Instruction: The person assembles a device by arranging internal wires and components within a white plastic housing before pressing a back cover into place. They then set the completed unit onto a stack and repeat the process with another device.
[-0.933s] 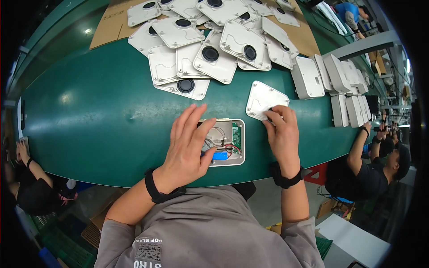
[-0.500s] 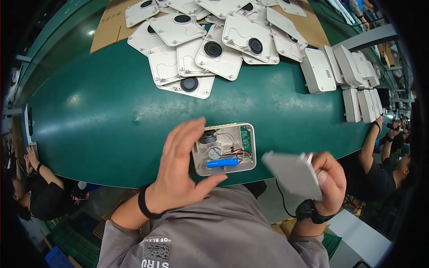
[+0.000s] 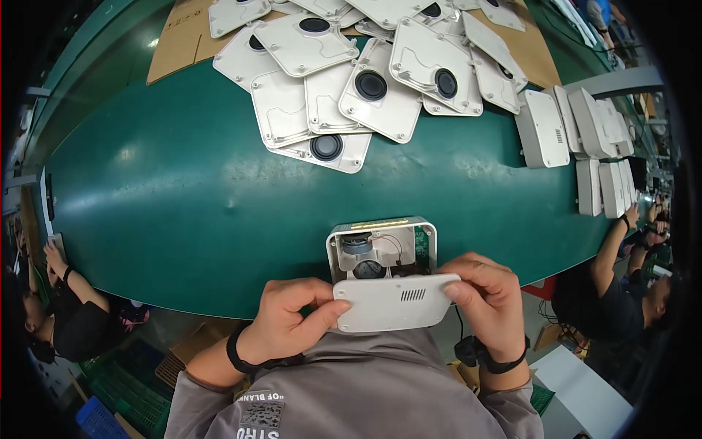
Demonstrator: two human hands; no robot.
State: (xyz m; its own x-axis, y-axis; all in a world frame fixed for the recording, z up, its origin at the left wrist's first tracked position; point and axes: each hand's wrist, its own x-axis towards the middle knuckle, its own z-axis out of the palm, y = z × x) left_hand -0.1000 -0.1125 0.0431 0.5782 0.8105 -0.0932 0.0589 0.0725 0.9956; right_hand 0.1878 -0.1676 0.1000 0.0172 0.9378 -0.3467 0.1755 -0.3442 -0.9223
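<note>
A white plastic cover (image 3: 391, 307) with a slotted vent is pinched at its left end by my left hand (image 3: 292, 318) and at its right end by my right hand (image 3: 488, 296). It is tilted over the near side of an open white housing (image 3: 333, 241) standing at the table's front edge. Inside the housing a round grey speaker part (image 3: 357, 244), thin wires and a green circuit board (image 3: 422, 245) still show. The cover hides the near part of the housing's inside.
Several white panels with round black speakers (image 3: 371, 85) lie heaped on brown cardboard (image 3: 175, 51) at the far side of the green table (image 3: 168, 197). Several closed white boxes (image 3: 541, 132) stand at the right. Other people (image 3: 77, 300) sit at the left and right.
My right hand has brought the cover left to the housing and turned it vent side up. My left hand, open before, has closed on the cover's left end. The blue battery is now hidden.
</note>
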